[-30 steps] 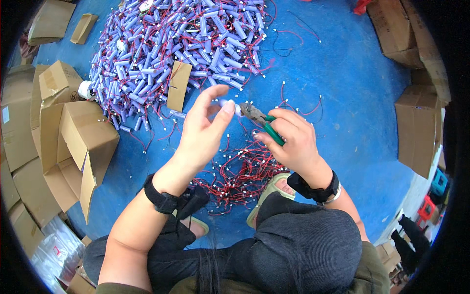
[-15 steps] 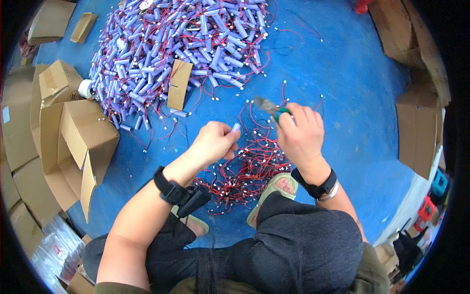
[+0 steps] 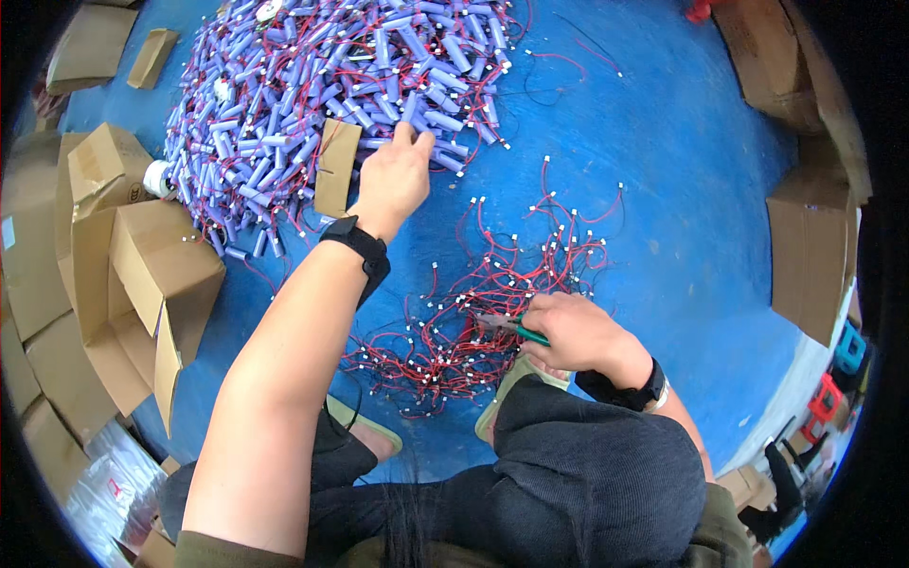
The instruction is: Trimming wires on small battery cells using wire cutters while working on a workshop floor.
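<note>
My left hand (image 3: 396, 180) reaches out to the near edge of a big heap of purple cylindrical battery cells (image 3: 275, 114) with red and black leads. Its thumb and finger are pinched at the end of one battery cell (image 3: 410, 106); the very fingertips are partly hidden. Lower and to the right, my right hand (image 3: 579, 333) is wrapped round green-handled cutting pliers (image 3: 496, 322). Their metal jaws point left, over a loose tangle of red and black wires with small white connectors (image 3: 445, 364). This tangle lies on the blue floor in front of my feet.
A cardboard strip (image 3: 336, 168) leans at the heap's near edge. Open cardboard boxes (image 3: 175, 256) and a white roll (image 3: 158, 178) stand left. More cartons (image 3: 810, 251) line the right side, with red and blue stools (image 3: 824, 407) below. My sandals flank the wire tangle.
My left hand has moved forward to the heap; the battery cell it held earlier no longer shows in it. My right hand has lowered the pliers toward me, over the wires.
</note>
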`<state>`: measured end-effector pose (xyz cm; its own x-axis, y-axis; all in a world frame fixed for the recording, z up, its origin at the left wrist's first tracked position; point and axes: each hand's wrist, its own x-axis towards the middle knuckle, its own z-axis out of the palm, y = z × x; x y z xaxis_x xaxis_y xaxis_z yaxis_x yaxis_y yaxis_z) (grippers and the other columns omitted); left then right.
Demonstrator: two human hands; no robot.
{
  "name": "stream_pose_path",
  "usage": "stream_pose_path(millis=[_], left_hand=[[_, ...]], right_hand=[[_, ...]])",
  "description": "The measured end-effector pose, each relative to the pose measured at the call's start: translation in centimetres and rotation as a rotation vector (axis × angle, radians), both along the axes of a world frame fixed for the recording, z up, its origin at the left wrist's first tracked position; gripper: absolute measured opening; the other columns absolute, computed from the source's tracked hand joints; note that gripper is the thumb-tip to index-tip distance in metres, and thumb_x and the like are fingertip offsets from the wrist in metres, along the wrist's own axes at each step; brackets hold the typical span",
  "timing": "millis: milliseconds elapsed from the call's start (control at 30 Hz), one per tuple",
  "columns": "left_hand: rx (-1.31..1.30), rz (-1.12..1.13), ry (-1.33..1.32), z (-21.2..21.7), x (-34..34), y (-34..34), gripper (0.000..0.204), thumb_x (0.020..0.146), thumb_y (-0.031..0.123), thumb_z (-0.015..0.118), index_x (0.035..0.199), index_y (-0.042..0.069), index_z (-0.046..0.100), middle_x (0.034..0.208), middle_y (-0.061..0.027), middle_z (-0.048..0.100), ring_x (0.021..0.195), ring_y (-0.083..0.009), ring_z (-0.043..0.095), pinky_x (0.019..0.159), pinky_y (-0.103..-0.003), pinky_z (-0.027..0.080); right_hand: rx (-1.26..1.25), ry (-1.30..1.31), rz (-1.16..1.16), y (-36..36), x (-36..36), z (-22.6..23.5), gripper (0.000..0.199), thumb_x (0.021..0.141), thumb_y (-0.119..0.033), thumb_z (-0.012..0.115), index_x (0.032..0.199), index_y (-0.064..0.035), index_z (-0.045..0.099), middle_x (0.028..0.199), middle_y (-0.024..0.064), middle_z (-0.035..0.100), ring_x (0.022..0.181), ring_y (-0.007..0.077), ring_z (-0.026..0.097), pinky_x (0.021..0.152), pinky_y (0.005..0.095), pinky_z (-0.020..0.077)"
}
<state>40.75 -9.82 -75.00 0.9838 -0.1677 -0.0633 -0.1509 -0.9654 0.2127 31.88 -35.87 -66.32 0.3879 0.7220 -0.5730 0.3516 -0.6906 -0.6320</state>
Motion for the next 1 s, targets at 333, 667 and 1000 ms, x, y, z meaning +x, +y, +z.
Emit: stream_pose_path(millis=[333, 667, 1000], left_hand=[[-1.726, 0.682, 0.689, 8.4, -4.3, 0.5, 0.024, 0.084, 0.021, 0.059, 0.1, 0.004, 0.051, 0.061, 0.0047, 0.039, 0.05, -0.004, 0.034, 0.043, -0.018, 0.026], [-1.197, 0.311, 0.457, 9.1, -8.0, -1.0, 0.023, 0.079, 0.006, 0.061, 0.099, 0.006, 0.05, 0.076, 0.0037, 0.049, 0.058, -0.0035, 0.04, 0.051, -0.018, 0.032], [-0.841, -0.072, 0.018, 9.6, -7.3, -1.0, 0.03, 0.076, -0.002, 0.062, 0.104, 0.005, 0.06, 0.096, -0.0091, 0.058, 0.081, -0.0182, 0.058, 0.068, -0.027, 0.046]], right_hand=[[0.369, -0.224, -0.539, 0.2, 3.6, 0.5, 0.024, 0.075, -0.022, 0.067, 0.077, -0.0013, 0.056, 0.092, 0.0129, 0.054, 0.084, 0.0316, 0.054, 0.073, 0.0387, 0.0438], [0.463, -0.014, -0.422, 3.2, 4.5, 1.4, 0.026, 0.077, -0.024, 0.065, 0.078, -0.0001, 0.055, 0.093, 0.0142, 0.054, 0.084, 0.0317, 0.055, 0.072, 0.0382, 0.0441], [0.582, 0.112, -0.449, 2.7, 4.0, 1.2, 0.025, 0.077, -0.022, 0.066, 0.075, 0.0002, 0.054, 0.092, 0.0138, 0.054, 0.081, 0.0304, 0.055, 0.069, 0.0372, 0.0434]])
